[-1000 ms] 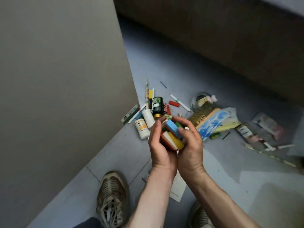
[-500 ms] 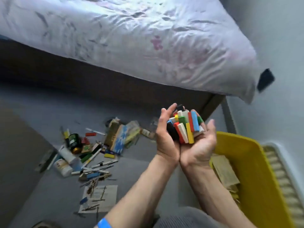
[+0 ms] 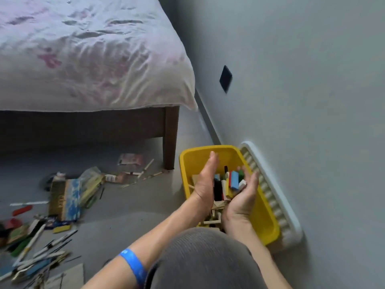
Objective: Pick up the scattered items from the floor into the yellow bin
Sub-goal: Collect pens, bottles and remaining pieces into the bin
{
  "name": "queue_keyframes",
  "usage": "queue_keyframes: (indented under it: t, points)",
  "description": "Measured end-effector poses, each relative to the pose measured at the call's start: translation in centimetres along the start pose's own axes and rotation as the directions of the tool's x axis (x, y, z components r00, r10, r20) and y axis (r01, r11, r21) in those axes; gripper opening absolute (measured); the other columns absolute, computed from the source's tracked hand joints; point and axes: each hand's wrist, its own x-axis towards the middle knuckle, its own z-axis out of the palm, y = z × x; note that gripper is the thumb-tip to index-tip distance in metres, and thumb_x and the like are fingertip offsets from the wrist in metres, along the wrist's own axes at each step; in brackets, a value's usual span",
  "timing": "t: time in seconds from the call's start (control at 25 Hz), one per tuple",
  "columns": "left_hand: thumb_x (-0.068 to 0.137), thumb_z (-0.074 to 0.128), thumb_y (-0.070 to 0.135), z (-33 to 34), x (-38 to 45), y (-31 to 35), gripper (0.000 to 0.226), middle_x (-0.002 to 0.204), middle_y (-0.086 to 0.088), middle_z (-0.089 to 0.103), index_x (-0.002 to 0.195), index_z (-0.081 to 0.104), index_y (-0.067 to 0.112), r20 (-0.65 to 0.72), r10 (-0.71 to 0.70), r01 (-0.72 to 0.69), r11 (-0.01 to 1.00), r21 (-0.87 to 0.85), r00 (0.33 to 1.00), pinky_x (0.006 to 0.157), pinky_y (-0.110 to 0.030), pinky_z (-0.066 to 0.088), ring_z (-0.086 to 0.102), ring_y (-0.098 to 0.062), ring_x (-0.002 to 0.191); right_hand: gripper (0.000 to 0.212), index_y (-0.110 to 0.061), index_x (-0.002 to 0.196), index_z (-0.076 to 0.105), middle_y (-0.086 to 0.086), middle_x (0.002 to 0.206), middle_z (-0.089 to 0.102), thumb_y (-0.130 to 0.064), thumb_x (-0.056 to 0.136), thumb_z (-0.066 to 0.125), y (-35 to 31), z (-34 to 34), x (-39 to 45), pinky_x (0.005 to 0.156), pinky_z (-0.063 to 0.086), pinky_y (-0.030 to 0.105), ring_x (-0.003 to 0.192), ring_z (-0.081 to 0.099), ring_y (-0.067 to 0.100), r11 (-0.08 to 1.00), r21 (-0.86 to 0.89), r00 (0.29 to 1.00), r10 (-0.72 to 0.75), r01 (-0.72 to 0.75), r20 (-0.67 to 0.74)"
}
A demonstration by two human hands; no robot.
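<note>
The yellow bin (image 3: 264,215) stands on the floor by the right wall, with wooden pieces and paper inside it. Both my hands hover over it with a bunch of coloured blocks (image 3: 234,181) between them. My left hand (image 3: 205,184) presses the blocks from the left with straight fingers. My right hand (image 3: 243,198) cups them from below and the right, its fingers curled up. A gap shows between my wrists. Scattered items still lie on the floor to the left: a blue and yellow box (image 3: 65,197), pens (image 3: 41,251) and small packets (image 3: 130,160).
A bed (image 3: 83,59) with a pale cover fills the upper left, and its dark wooden leg (image 3: 169,138) stands just left of the bin. A white ridged rack (image 3: 275,197) lies between bin and wall. My knee (image 3: 204,259) is below the hands.
I turned right from the pile and carried the blocks from above the floor to over the bin. My hands have lowered and begun to part.
</note>
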Motion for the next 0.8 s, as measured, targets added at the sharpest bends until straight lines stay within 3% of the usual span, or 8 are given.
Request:
queue_keyframes:
  t: [0.04,0.12,0.2,0.32,0.6,0.68,0.8]
  points:
    - [0.087,0.039,0.067,0.0,0.4,-0.1,0.054,0.117,0.02,0.067,0.129,0.052,0.035,-0.011,0.003,-0.003,1.0,-0.002,1.0,0.085,-0.011,0.047,0.062,0.007,0.105,0.065,-0.022,0.137,0.052,0.003,0.138,0.057,-0.066,0.094,0.031,0.1,-0.3,0.4,0.105,0.043,0.046,0.126,0.054,0.022,0.998,-0.034,0.999,-0.046,0.046,0.001]
    - [0.095,0.029,0.061,-0.4,1.3,0.0,0.06,0.148,0.009,0.045,0.146,0.037,0.028,-0.042,0.047,-0.05,0.996,-0.072,0.998,0.111,-0.023,0.027,0.04,-0.005,0.136,0.063,-0.02,0.14,0.048,0.0,0.143,0.052,-0.061,0.098,0.025,0.1,-0.7,1.1,0.106,0.039,0.033,0.13,0.049,0.013,0.995,-0.024,0.995,-0.097,0.098,0.039]
    - [0.098,0.027,0.056,-1.4,1.3,0.4,0.058,0.152,0.002,0.04,0.147,0.036,0.027,-0.057,0.094,-0.1,0.986,-0.134,0.994,0.116,-0.032,0.022,0.036,-0.011,0.139,0.065,-0.016,0.143,0.044,0.002,0.143,0.052,-0.059,0.099,0.023,0.6,-0.3,1.3,0.111,0.033,0.033,0.131,0.048,0.012,0.997,0.033,0.99,-0.074,0.07,0.122]
    - [0.097,0.027,0.056,-3.8,0.0,1.4,0.057,0.147,0.0,0.048,0.143,0.043,0.026,-0.094,0.149,-0.161,0.977,-0.141,0.984,0.111,-0.031,0.029,0.043,-0.012,0.135,0.068,-0.017,0.141,0.047,0.001,0.138,0.058,-0.063,0.095,0.028,2.2,1.4,0.4,0.11,0.034,0.036,0.127,0.053,0.013,0.999,0.045,0.955,0.001,-0.015,0.296]
    - [0.095,0.033,0.057,-18.2,-6.3,3.4,0.051,0.129,0.001,0.064,0.129,0.057,0.027,-0.446,0.226,-0.329,0.929,-0.168,0.866,0.1,-0.031,0.043,0.058,-0.012,0.119,0.059,-0.015,0.131,0.056,0.007,0.13,0.064,-0.056,0.097,0.032,11.8,9.0,-6.1,0.105,0.041,0.039,0.121,0.059,0.02,0.947,-0.172,0.779,0.32,-0.27,0.54]
    - [0.097,0.034,0.055,-24.0,-8.9,2.8,0.047,0.124,0.001,0.066,0.124,0.06,0.026,-0.583,0.196,-0.345,0.926,-0.154,0.788,0.097,-0.031,0.044,0.06,-0.013,0.116,0.059,-0.018,0.124,0.061,0.004,0.125,0.067,-0.061,0.091,0.038,16.0,10.4,-8.9,0.094,0.047,0.033,0.116,0.063,0.017,0.904,-0.286,0.691,0.427,-0.316,0.584]
    - [0.099,0.043,0.043,-31.7,-11.8,0.9,0.034,0.111,-0.003,0.07,0.115,0.063,0.021,-0.787,0.104,-0.276,0.957,-0.087,0.608,0.082,-0.029,0.049,0.065,-0.016,0.101,0.06,-0.016,0.123,0.062,0.003,0.123,0.068,-0.061,0.092,0.036,22.1,11.8,-11.4,0.097,0.045,0.036,0.115,0.063,0.018,0.824,-0.481,0.602,0.555,-0.3,0.574]
